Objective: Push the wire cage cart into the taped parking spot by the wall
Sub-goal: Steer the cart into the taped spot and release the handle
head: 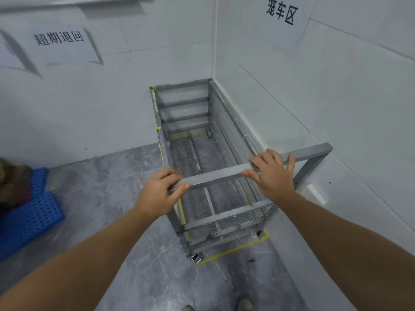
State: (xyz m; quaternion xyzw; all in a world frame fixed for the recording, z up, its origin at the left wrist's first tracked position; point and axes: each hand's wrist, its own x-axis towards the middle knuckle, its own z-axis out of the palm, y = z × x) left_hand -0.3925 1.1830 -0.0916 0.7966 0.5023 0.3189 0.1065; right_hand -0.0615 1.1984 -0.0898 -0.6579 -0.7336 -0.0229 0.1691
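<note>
The grey wire cage cart (226,218) stands in the corner, its far end against the back wall and its right side along the right wall. Yellow tape (233,250) on the floor runs along its near end and left side, with the cart's wheels just inside it. The cart's grey handle bar (220,176) crosses the near end at the top. My left hand (157,194) is wrapped around the bar's left end. My right hand (274,173) grips the bar further right. The cart is empty inside.
Two blue perforated plastic pallets (29,218) lie on the floor at the left. Paper signs (283,12) hang on both walls. A white socket (316,194) sits low on the right wall beside the cart. The grey marble floor (134,265) stretches in front of me.
</note>
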